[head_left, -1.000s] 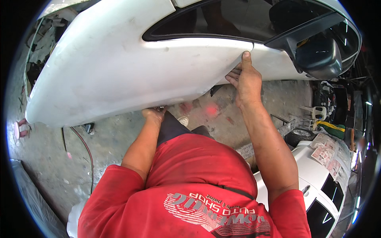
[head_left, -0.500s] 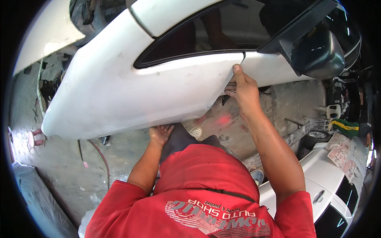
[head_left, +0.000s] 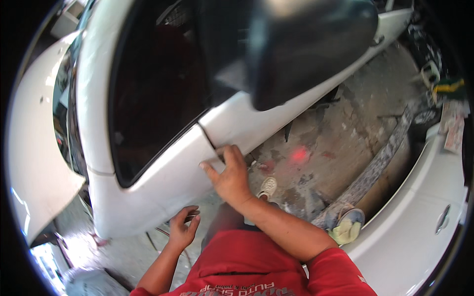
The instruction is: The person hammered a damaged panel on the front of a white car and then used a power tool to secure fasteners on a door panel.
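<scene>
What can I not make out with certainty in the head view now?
In the head view:
Black side mirror: blurred, its top cut off by the upper edge.
Car interior: hidden behind the dark window.
Right hand: some fingertips hidden by the hand itself.
Left hand: contact with the white panel unclear from above.
Second white car: cut off by the fisheye rim.

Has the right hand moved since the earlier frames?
Yes: judged against the dark window, the right hand is now farther below its lower edge, lower on the white panel.
</scene>
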`<state>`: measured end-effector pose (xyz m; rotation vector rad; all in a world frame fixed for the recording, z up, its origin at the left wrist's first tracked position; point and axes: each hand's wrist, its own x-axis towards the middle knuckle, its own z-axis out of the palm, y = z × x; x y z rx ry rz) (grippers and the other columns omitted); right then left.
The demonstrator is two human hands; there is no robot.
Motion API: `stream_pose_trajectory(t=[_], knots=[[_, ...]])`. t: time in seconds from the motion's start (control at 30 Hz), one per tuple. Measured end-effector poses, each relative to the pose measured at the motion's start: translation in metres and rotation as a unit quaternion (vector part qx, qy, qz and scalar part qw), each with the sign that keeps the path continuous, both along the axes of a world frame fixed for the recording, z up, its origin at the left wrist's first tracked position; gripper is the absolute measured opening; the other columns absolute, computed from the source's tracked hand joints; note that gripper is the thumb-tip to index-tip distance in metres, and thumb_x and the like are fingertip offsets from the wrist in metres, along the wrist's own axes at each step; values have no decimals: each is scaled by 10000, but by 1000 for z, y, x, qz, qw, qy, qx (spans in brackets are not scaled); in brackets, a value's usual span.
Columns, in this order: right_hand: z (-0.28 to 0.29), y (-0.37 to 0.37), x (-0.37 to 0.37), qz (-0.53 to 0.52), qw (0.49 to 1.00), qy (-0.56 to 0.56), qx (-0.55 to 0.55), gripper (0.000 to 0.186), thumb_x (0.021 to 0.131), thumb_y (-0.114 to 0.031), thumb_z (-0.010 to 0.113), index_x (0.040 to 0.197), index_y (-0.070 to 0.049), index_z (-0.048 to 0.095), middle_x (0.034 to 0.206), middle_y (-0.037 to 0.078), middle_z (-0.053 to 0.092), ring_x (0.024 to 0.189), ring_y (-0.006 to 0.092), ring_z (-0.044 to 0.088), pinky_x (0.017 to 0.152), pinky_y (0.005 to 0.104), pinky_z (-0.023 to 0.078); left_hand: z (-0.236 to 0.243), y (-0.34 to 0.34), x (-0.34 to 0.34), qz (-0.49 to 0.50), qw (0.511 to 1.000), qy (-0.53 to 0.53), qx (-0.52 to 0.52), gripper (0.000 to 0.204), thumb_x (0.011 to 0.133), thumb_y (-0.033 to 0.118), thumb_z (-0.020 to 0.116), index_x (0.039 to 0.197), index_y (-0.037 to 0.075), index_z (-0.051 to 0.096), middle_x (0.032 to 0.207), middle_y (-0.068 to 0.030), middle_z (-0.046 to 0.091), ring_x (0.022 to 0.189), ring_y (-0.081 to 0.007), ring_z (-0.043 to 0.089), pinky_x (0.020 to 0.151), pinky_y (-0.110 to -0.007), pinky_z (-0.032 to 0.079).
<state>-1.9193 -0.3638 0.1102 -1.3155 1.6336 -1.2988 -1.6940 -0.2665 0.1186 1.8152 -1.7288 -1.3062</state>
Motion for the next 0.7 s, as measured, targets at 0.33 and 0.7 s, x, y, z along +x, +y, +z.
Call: stream_pose_trajectory(t=[0.33,0.7], knots=[[-8,8,-2,-60,987,-145,-36,316,759,-56,757,1031,-25,599,1007,137,558,984,341,571,867,431,488,85,-113,-41,-355,798,-249,-419,371,742,42,700,1110,31,651,1091,-167,623,1004,-354,619,885,-438,498],[-28,19,-9,-22,991,-129,30,478,738,-190,812,1099,-29,542,1082,159,543,1029,356,585,797,453,542,93,-141,-37,-433,718,-312,-447,331,727,65,708,1057,71,682,1216,-179,574,1068,-359,555,895,-451,483]])
